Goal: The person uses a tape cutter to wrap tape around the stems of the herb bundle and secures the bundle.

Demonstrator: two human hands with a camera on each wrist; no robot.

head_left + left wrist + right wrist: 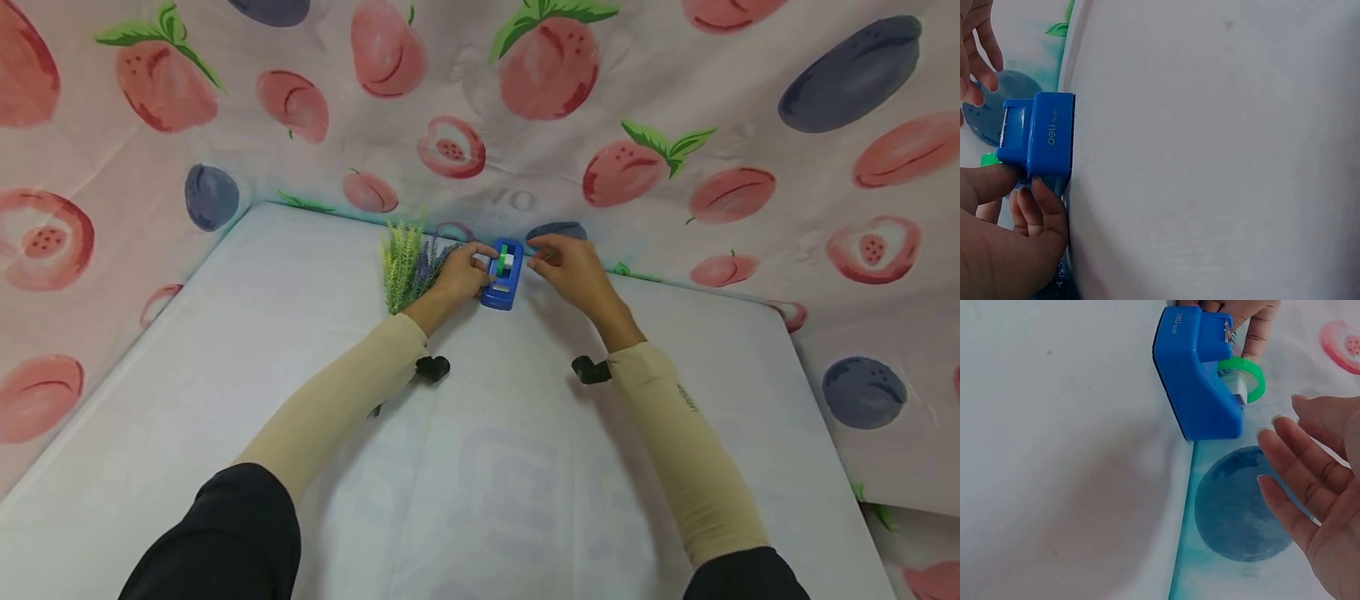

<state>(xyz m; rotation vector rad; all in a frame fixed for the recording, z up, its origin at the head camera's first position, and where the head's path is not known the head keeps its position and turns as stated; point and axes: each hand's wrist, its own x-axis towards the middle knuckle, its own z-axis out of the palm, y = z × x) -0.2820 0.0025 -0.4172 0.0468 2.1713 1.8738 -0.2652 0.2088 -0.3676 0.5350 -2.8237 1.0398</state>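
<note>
Grip of the left hand (463, 275): closed on the near flank of a blue tape dispenser (501, 295), thumb against the side and the other fingers curled at the body. Grip of the right hand (573, 271): released, fingers relaxed and spread slightly, no contact with the dispenser, positioned just beside it at 3 o'clock. Left hand sits at 9 o'clock of the same item.

Location: the tape dispenser stands upright on a white table (480, 400), close to the 12 o'clock edge, its long axis running from about 1 to 7 o'clock. A green tape roll (1257, 370) with a white core (1242, 395) is seated in it. The serrated cutter (1004, 128) lies toward the 6 o'clock end, where "deli" lettering is legible in the left wrist view.

Surroundings: yellow-green sprigs (401, 258) and purple sprigs (426, 271) lie at 9 o'clock of the dispenser, partly covered by the left hand and forearm. Both forearms carry beige sleeves (337, 392), with black cloth above; a small dark fitting (591, 370) projects at each wrist. Fruit-printed sheeting (453, 50) rises beyond the table at 12 o'clock and along both sides.
</note>
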